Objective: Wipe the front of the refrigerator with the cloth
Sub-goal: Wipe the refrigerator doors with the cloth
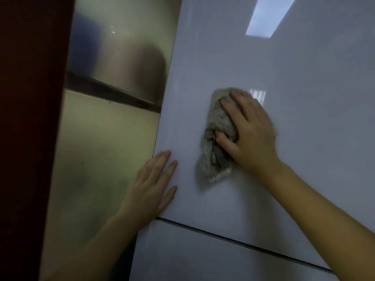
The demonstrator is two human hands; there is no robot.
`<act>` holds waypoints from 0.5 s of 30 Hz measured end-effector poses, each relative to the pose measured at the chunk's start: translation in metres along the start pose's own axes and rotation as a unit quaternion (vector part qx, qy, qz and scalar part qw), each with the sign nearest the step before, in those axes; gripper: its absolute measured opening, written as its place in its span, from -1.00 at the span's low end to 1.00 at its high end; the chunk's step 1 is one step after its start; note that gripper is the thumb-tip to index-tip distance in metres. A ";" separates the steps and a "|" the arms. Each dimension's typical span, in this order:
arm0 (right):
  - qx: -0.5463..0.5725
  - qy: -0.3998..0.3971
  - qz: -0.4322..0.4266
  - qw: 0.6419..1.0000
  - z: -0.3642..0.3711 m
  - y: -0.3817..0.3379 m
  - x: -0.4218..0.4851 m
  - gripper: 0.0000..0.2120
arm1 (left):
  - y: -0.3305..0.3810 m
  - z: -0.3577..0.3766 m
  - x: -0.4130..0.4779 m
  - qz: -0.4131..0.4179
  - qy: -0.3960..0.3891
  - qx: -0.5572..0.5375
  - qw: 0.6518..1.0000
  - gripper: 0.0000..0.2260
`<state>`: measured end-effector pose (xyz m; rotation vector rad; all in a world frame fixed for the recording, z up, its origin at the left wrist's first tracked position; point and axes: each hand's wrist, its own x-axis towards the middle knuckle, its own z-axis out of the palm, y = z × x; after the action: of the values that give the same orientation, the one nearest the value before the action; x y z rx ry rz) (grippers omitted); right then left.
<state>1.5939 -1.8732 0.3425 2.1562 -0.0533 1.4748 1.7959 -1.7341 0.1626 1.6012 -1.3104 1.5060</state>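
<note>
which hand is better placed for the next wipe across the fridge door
Right. The right hand holds the cloth against the fridge door; the left hand lies flat at the door's left edge, empty.

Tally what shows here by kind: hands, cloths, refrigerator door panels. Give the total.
Hands: 2, the left hand and the right hand
Cloths: 1, the grey cloth
Refrigerator door panels: 2, the upper door panel and the lower door panel
Total: 5
</note>
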 end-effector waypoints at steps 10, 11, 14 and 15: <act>-0.010 -0.117 -0.127 0.985 0.033 -0.051 0.015 -0.30 | -0.006 0.009 -0.012 0.010 0.014 -0.020 1.000 -0.45; -0.008 -0.114 -0.129 0.985 0.033 -0.050 -0.003 -0.30 | -0.006 0.009 -0.012 0.008 0.016 -0.021 1.000 -0.46; -0.012 -0.120 -0.154 0.981 0.030 -0.042 -0.064 -0.32 | -0.005 0.010 -0.012 0.000 0.014 -0.019 1.000 -0.46; -0.014 -0.120 -0.160 0.980 0.027 -0.036 -0.083 -0.32 | -0.004 0.010 -0.013 -0.001 0.015 -0.017 1.000 -0.47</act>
<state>1.5947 -1.8748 0.2482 2.1869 0.1783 1.0248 1.8056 -1.7386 0.1492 1.5530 -1.3111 1.4918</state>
